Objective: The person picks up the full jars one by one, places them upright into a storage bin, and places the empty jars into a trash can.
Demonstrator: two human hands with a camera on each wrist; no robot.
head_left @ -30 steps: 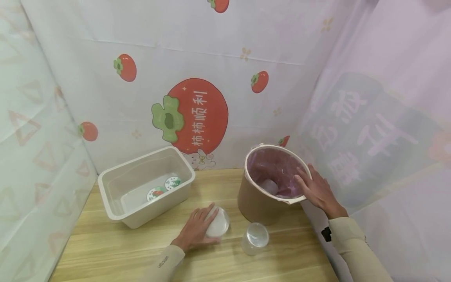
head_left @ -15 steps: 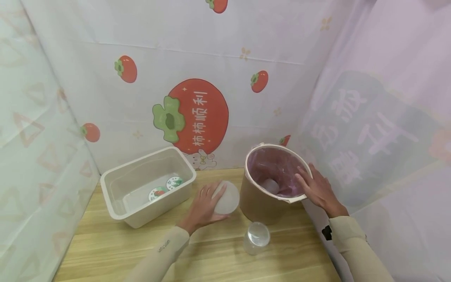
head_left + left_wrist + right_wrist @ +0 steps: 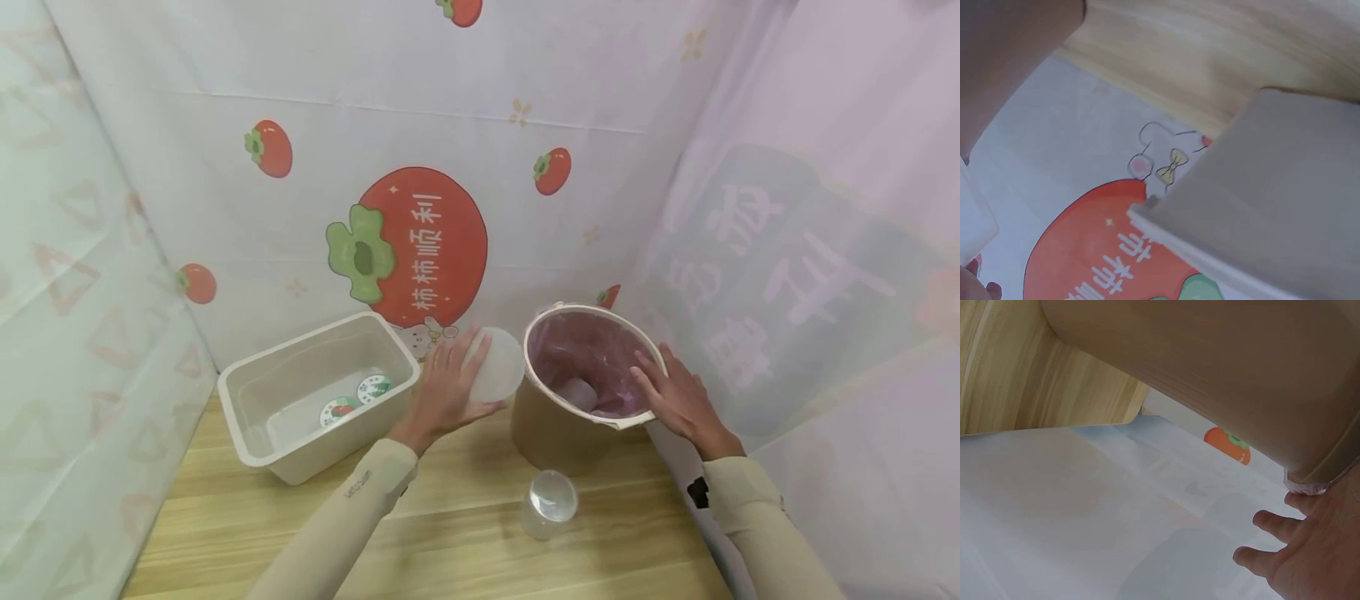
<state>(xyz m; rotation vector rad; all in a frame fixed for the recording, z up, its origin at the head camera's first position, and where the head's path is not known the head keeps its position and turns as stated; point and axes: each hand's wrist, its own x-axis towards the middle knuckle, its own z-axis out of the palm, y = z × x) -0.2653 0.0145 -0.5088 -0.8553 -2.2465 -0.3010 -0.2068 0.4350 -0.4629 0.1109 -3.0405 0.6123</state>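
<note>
My left hand (image 3: 448, 387) holds a translucent plastic cup (image 3: 501, 367) by its side, raised off the table beside the bin's left rim. The cup's round pale end faces the head camera, and its edge shows at the far left of the left wrist view. My right hand (image 3: 681, 400) straddles the right rim of a brown bin (image 3: 558, 442) lined with a purple bag (image 3: 622, 392). Some fingers reach inside; others (image 3: 1275, 525) lie outside, spread. Inside the bin lies a pale rounded thing (image 3: 579, 393). A second clear plastic cup (image 3: 550, 506) stands in front of the bin.
A beige rectangular tub (image 3: 255, 446) stands at the left on the wooden table (image 3: 465, 533), with two round printed pieces (image 3: 341, 410) in its bottom. Printed cloth (image 3: 600, 75) hangs behind and at both sides, close to the bin.
My left hand has lifted the cup from the table, moving it up, away and slightly right to beside the bin's rim. My right hand stays at the bin.
</note>
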